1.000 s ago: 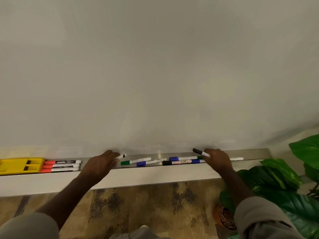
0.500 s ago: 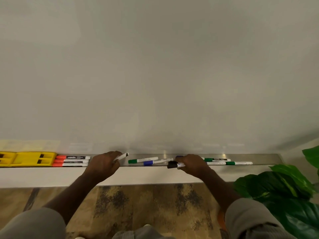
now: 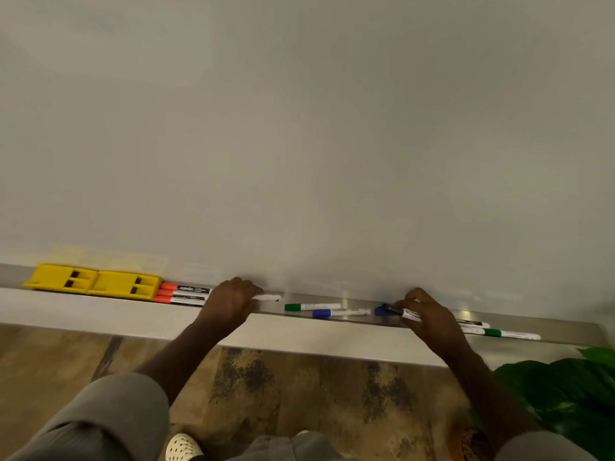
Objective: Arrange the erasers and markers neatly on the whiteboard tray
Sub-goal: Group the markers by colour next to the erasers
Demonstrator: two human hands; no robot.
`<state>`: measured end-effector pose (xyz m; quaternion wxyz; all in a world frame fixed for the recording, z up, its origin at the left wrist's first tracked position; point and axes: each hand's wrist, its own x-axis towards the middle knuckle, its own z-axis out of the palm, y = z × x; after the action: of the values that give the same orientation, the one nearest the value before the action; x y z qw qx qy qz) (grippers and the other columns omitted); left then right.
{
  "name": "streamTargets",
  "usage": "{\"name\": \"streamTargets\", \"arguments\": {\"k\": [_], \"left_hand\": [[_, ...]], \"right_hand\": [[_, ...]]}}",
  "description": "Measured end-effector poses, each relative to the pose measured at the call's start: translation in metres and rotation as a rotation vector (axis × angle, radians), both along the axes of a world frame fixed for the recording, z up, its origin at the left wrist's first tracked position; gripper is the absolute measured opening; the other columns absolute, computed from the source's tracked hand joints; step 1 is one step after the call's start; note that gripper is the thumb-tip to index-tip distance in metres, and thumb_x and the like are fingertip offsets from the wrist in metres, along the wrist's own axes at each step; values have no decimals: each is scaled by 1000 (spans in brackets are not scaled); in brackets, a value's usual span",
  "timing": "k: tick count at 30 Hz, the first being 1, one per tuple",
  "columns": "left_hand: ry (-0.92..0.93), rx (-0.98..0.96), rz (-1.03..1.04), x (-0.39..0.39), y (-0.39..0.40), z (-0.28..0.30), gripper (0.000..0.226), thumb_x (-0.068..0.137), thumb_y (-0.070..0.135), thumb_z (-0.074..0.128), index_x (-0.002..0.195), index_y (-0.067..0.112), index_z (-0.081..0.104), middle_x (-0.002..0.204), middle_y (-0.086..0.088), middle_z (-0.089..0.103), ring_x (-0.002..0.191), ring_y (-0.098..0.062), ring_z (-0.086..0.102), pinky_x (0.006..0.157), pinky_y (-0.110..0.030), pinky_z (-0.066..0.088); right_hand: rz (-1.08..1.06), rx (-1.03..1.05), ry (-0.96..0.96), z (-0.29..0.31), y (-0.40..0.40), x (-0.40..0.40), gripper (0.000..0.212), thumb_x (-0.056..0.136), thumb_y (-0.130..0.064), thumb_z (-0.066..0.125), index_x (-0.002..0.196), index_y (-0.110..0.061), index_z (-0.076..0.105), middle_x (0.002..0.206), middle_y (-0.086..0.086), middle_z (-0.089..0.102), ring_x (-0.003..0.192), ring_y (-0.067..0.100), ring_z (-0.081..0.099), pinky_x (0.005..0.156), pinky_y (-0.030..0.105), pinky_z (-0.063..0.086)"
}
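Two yellow erasers (image 3: 95, 283) lie end to end at the left of the metal whiteboard tray (image 3: 359, 302). Beside them three red-capped markers (image 3: 183, 294) lie side by side. My left hand (image 3: 229, 302) is closed around a white marker (image 3: 268, 298) whose end sticks out to the right. A green-capped marker (image 3: 311, 307) and a blue-capped marker (image 3: 339, 313) lie loose mid-tray. My right hand (image 3: 429, 316) grips a black-capped marker (image 3: 401, 312), held over another blue cap (image 3: 379, 311). Two more markers (image 3: 499, 332) lie to its right, one with a green band.
The blank whiteboard (image 3: 299, 144) fills the upper view. A white ledge (image 3: 100, 319) runs below the tray. A large-leafed green plant (image 3: 565, 387) in a pot stands at lower right. Patterned floor and my shoe (image 3: 183, 447) show below.
My right hand has carried the black-capped marker leftward along the tray, then lifted it slightly. My left hand has stayed on its white marker. The view has shifted so the erasers show more fully.
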<state>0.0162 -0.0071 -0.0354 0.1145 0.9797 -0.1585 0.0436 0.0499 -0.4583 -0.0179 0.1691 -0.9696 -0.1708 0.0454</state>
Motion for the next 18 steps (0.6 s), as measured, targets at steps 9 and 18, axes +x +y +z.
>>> {"name": "streamTargets", "arguments": {"k": [9,18], "left_hand": [[50,163,-75,0,-19,-9,22,91,19,57,107,19,71,101,-2,71,89,-25,62,74,-37,51],[54,320,-21,-6,-10,-18,27,88,12,52,105,20,71,103,-1,70,93,-24,59,80,-37,45]], "right_hand": [[-36,33,-166,22,-9,-18,39,83,-9,73,118,-23,64,100,-4,61,76,12,58,58,28,54],[39,10,-235,37,11,-16,46,79,-4,76,120,-21,64,100,-1,64,74,15,62,53,22,48]]}}
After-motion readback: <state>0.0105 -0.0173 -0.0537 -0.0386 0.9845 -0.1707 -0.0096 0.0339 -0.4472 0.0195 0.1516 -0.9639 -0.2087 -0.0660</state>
